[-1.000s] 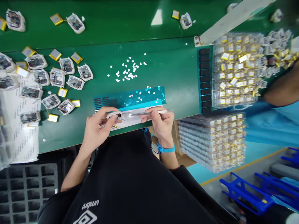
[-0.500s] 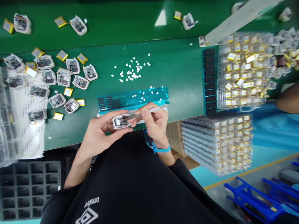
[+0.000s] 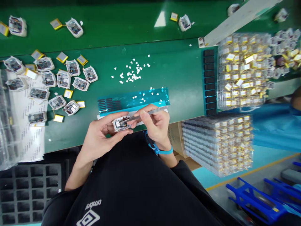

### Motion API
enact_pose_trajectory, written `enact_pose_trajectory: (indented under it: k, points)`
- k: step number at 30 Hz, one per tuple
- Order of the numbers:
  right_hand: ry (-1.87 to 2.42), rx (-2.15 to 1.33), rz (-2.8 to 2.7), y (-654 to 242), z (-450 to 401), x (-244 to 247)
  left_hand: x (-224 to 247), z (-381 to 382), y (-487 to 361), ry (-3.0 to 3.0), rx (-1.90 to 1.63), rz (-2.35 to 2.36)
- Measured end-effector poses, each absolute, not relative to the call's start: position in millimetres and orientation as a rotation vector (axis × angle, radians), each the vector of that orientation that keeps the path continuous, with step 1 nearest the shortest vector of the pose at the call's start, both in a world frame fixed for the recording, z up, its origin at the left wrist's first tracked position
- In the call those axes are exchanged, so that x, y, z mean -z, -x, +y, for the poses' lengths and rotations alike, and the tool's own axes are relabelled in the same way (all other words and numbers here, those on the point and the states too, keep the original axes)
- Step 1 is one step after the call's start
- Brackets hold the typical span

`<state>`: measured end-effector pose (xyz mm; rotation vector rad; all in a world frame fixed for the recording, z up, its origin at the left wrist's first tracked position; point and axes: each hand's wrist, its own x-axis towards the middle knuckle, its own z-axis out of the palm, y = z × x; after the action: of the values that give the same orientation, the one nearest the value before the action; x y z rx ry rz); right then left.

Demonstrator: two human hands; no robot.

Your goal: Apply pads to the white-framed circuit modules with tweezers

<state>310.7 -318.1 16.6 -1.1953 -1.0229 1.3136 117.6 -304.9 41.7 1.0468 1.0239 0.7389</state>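
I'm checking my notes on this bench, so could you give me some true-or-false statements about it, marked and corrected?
1. The left hand holds a white case. True.
2. The metal tool is in the left hand. False: the right hand holds it.
3. The tool's tip is over the open side of the held case. True.
4. All the white bits lie on the blue film. False: many lie on the green table.
5. A blue band is around the right wrist. True.
6. The black tray is at the person's right. False: it is at the left.
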Motion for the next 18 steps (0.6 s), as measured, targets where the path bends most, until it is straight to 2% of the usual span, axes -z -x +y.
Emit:
enact_pose_trajectory:
  k: [9,11,16,18]
  points:
    - [1.243,-1.282,-1.116,-308,-321,-18,-30,-304,-110,-1.064,-0.749,1.055]
    - [1.285,-1.19,-1.212,-311,-324,-22,-25,-306,-109,-1.087,-0.73,1.07]
    - [1.274,-0.716,-1.423,-326,-313,-23,-16,-310,-102,-1.244,-0.706,1.161]
    - [1.297,-0.691,-1.576,-331,-301,-16,-14,-309,-99,-1.322,-0.77,1.251]
